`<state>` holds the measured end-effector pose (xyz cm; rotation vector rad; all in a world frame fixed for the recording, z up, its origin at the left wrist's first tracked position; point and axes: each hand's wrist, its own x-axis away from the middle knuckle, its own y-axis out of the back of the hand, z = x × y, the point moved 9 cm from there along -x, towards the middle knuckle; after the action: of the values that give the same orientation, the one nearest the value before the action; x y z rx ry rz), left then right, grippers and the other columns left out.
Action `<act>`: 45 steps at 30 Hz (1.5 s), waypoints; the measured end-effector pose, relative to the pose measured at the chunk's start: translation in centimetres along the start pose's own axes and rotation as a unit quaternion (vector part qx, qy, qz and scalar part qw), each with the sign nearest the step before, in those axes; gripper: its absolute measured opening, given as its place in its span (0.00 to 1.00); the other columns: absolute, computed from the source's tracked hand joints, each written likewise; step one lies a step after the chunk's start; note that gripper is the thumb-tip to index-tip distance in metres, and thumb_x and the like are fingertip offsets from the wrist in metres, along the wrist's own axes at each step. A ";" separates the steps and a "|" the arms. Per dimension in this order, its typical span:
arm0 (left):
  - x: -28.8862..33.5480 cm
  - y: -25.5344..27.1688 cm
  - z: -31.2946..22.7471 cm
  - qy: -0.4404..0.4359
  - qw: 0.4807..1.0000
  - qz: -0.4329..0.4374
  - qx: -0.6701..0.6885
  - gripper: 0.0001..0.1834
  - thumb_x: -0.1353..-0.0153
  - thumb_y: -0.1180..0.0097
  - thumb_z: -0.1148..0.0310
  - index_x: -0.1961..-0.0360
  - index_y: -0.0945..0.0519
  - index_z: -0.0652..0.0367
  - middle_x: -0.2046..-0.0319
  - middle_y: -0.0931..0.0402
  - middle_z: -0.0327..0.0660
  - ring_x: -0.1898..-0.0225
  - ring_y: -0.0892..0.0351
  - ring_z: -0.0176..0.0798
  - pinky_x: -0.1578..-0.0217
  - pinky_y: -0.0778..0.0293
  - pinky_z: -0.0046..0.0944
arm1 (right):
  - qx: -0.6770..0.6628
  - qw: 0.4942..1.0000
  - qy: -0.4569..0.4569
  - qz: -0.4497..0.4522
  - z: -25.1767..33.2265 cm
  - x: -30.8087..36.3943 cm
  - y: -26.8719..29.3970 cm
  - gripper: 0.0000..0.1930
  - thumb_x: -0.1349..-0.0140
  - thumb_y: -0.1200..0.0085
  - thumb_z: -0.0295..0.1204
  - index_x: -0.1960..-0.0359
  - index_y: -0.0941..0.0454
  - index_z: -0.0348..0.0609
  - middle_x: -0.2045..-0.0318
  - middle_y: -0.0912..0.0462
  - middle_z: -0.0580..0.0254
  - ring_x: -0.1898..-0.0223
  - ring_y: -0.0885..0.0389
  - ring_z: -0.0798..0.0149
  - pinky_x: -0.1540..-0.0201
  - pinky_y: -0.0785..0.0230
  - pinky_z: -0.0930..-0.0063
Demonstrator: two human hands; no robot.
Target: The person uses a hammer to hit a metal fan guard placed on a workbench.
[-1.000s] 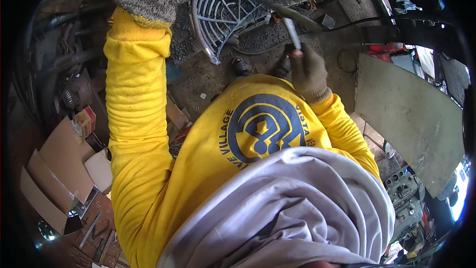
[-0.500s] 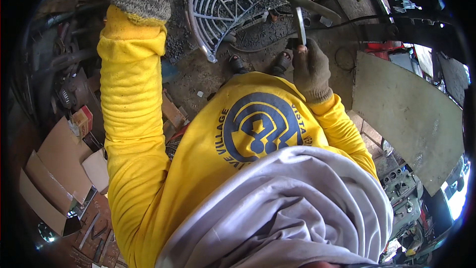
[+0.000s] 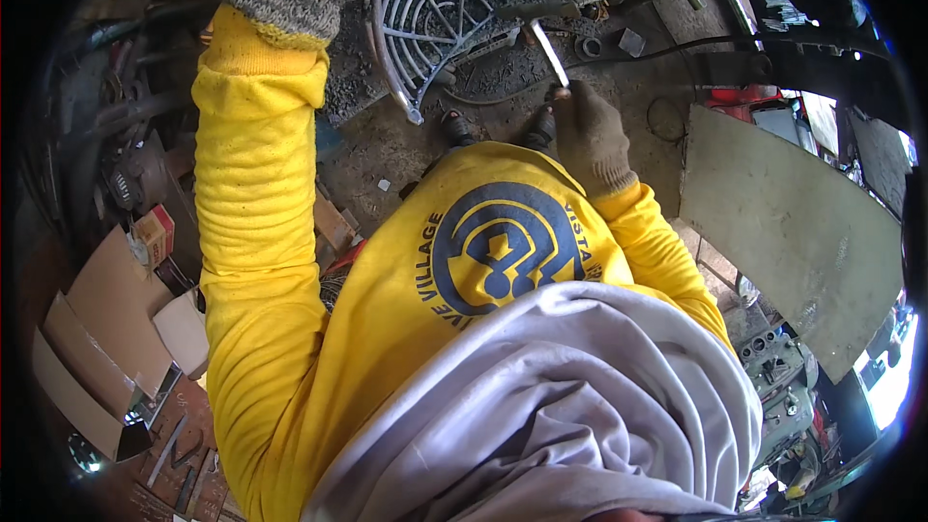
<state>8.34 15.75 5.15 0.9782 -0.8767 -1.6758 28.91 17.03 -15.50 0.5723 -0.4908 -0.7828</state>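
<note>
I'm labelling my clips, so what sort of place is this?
Probably a metalworking or repair workshop. The gloved right hand holds a hammer-like tool near a grille of curved bars, with what look like machine parts at the lower right.

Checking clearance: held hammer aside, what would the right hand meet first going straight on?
The right hand would probably meet the metal grille, beyond its hammer; depth is unclear here.

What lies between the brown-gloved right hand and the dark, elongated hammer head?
A straight, silvery metal shaft joins them, seen in the head view.
</note>
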 end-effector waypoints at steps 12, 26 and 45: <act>-1.6 -2.2 -0.3 -0.015 0.998 0.010 0.054 0.15 0.38 0.48 0.70 0.50 0.19 0.56 0.55 0.18 0.44 0.51 0.18 0.46 0.47 0.23 0.45 | -0.089 0.993 -0.005 -0.071 0.8 1.5 2.0 0.13 0.30 0.50 0.41 0.61 0.25 0.45 0.70 0.17 0.44 0.62 0.18 0.36 0.60 0.28 0.47; -0.3 0.1 -0.3 -0.004 0.999 0.034 0.030 0.15 0.38 0.47 0.71 0.51 0.18 0.56 0.56 0.17 0.42 0.53 0.17 0.44 0.50 0.21 0.42 | 0.013 1.000 -0.015 0.001 -0.5 0.2 0.1 0.12 0.31 0.48 0.40 0.57 0.23 0.46 0.68 0.18 0.42 0.62 0.18 0.35 0.60 0.28 0.47; 0.1 0.5 -0.1 0.022 0.998 0.017 0.060 0.14 0.38 0.47 0.72 0.51 0.19 0.57 0.54 0.18 0.43 0.48 0.20 0.45 0.44 0.25 0.45 | 0.014 0.998 0.057 -0.012 1.1 0.4 -0.1 0.11 0.32 0.47 0.38 0.59 0.23 0.44 0.73 0.19 0.44 0.67 0.18 0.36 0.66 0.28 0.47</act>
<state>8.62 15.54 5.51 1.0714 -0.9691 -1.5816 28.42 16.33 -14.65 0.6449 -0.3915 -0.7620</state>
